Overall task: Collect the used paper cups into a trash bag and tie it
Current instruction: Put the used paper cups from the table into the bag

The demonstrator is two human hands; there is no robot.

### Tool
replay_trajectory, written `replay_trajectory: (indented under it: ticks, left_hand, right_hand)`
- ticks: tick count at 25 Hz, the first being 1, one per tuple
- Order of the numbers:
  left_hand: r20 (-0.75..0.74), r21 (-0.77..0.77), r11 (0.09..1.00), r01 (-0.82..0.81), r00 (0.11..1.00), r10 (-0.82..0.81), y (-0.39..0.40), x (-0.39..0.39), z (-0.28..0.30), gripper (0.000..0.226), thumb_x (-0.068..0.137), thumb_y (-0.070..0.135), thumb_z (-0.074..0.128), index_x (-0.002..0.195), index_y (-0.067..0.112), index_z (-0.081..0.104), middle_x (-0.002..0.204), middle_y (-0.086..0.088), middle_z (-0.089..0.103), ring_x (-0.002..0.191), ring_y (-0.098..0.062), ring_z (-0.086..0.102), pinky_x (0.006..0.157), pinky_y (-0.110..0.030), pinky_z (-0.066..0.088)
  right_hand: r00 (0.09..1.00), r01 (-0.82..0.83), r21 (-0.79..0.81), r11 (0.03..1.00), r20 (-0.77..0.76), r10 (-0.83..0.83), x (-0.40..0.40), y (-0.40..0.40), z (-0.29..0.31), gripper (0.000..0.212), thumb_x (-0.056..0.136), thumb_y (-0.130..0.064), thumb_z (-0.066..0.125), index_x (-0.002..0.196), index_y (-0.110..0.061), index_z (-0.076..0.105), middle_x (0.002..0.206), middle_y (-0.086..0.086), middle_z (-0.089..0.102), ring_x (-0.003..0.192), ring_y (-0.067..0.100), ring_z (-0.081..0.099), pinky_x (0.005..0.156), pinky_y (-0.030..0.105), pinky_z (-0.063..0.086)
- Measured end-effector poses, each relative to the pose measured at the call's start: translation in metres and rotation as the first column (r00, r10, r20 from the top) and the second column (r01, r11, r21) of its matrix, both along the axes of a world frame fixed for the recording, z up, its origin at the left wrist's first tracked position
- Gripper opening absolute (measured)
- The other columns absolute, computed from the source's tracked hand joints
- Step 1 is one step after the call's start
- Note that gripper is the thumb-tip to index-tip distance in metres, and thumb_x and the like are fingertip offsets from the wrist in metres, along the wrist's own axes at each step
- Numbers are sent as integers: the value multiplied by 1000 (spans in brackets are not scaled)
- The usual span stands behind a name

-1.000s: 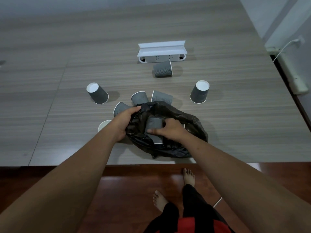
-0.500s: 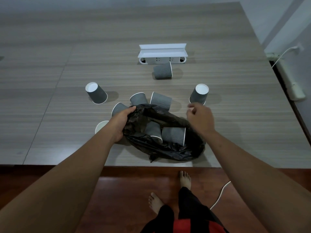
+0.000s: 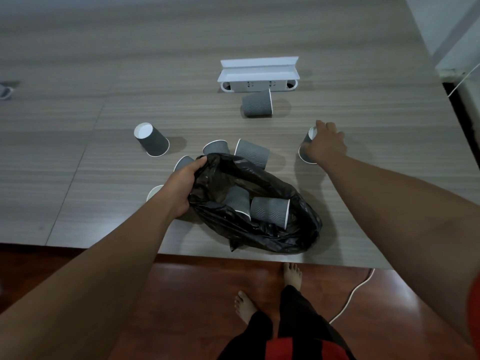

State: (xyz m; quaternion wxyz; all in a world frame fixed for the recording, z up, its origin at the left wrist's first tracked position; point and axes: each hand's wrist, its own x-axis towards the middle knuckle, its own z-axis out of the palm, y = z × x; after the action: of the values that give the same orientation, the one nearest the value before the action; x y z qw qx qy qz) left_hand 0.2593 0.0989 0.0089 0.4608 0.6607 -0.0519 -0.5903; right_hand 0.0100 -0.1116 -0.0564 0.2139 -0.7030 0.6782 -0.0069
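A black trash bag (image 3: 272, 235) lies open near the table's front edge, with two grey paper cups (image 3: 268, 211) inside. My left hand (image 3: 181, 188) grips the bag's left rim and holds it open. My right hand (image 3: 324, 144) closes around an upside-down grey cup (image 3: 305, 149) to the right of the bag. Several more grey cups sit on the table: an upside-down one (image 3: 152, 139) at the left, a tipped one (image 3: 257, 103) further back, and a cluster (image 3: 252, 154) just behind the bag. One cup (image 3: 154, 190) is partly hidden under my left wrist.
A white power-socket box (image 3: 258, 74) stands at the back centre of the grey wooden table (image 3: 78, 178). The table's front edge runs just below the bag. My bare feet and a white cable (image 3: 350, 297) are on the red-brown floor.
My right hand left the bag after dropping a cup inside, moved right and back, and now grips the upside-down cup on the right. My left hand kept holding the bag rim.
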Motion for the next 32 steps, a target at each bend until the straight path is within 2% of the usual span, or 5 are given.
replay_trajectory:
  ticks: [5,12,16,23,32]
  left_hand:
    - [2,-4,1000,-6,1000,6,4,1,0,36,94,37,59,113,9,72,105,-14,74,92,-30,71,92,-45,56]
    - [17,6,1000,5,1000,-5,8,-2,12,30,94,38,59,103,13,73,90,-11,77,77,-27,72,73,-36,60]
    - [25,-14,995,96,995,-96,12,-6,27,26,94,36,57,86,16,73,77,-7,76,64,-22,72,60,-28,57]
    - [55,-31,984,177,983,-176,28,-4,43,26,94,30,57,98,9,72,85,-10,77,69,-23,74,59,-26,59]
    - [15,-53,998,19,1000,-18,36,7,36,26,95,33,54,88,16,73,80,-4,76,64,-20,72,53,-24,57]
  right_hand:
    - [906,175,-151,973,412,-99,7,28,19,40,78,-47,64,106,-17,61,105,4,61,95,25,59,78,37,48]
    - [281,-18,397,918,883,-376,23,150,39,21,82,-35,67,70,-18,68,66,-4,60,55,14,54,46,27,44]
    - [415,-263,555,789,804,-427,51,172,13,28,79,-25,78,101,-15,64,99,7,70,88,22,70,80,41,60]
    - [678,-271,-136,953,676,289,63,174,7,35,92,-33,59,125,-22,66,124,-1,60,119,20,49,101,31,38]
    - [899,21,-153,988,434,48,6,129,-6,28,84,-15,54,103,-9,75,102,10,74,98,28,67,85,27,47]
